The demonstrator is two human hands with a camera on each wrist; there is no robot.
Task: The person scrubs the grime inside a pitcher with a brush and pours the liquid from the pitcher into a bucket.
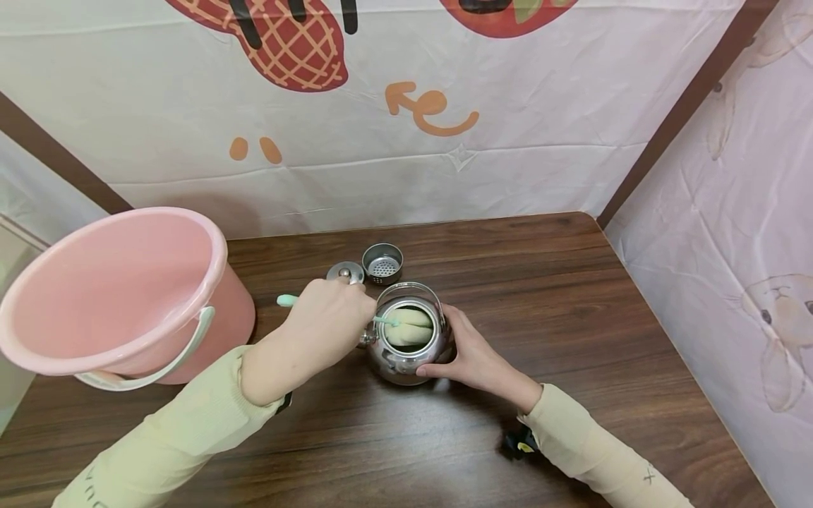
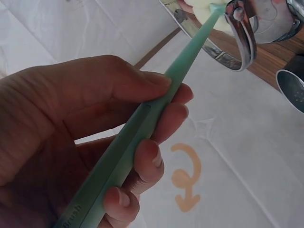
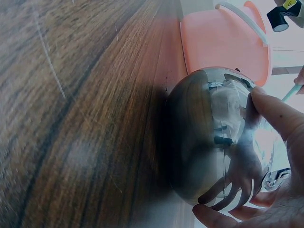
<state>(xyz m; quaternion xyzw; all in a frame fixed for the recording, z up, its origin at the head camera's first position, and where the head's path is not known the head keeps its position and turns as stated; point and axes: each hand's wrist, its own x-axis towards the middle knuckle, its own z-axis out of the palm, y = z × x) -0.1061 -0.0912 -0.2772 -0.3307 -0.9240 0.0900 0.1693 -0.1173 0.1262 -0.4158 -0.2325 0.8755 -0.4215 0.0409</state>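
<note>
In the head view a shiny metal teapot (image 1: 399, 371) stands upright on the wooden table, its mouth uncovered and its handle raised. My left hand (image 1: 327, 317) grips the mint-green handle of a sponge brush (image 2: 116, 164), thumb on one side and fingers curled round the other. The pale sponge head (image 1: 405, 331) sits inside the teapot's mouth. My right hand (image 1: 476, 356) holds the teapot's right side, with thumb toward the front and fingers around the back. In the right wrist view, its fingertips lie against the polished body. The spout is partly hidden behind my left hand.
Behind the teapot are a perforated metal strainer (image 1: 383, 263) and a round knobbed lid (image 1: 335, 270). A big pink bucket (image 1: 238, 310) with a pale handle stands at the left. A white printed cloth (image 1: 356, 190) hangs along the table's back edge.
</note>
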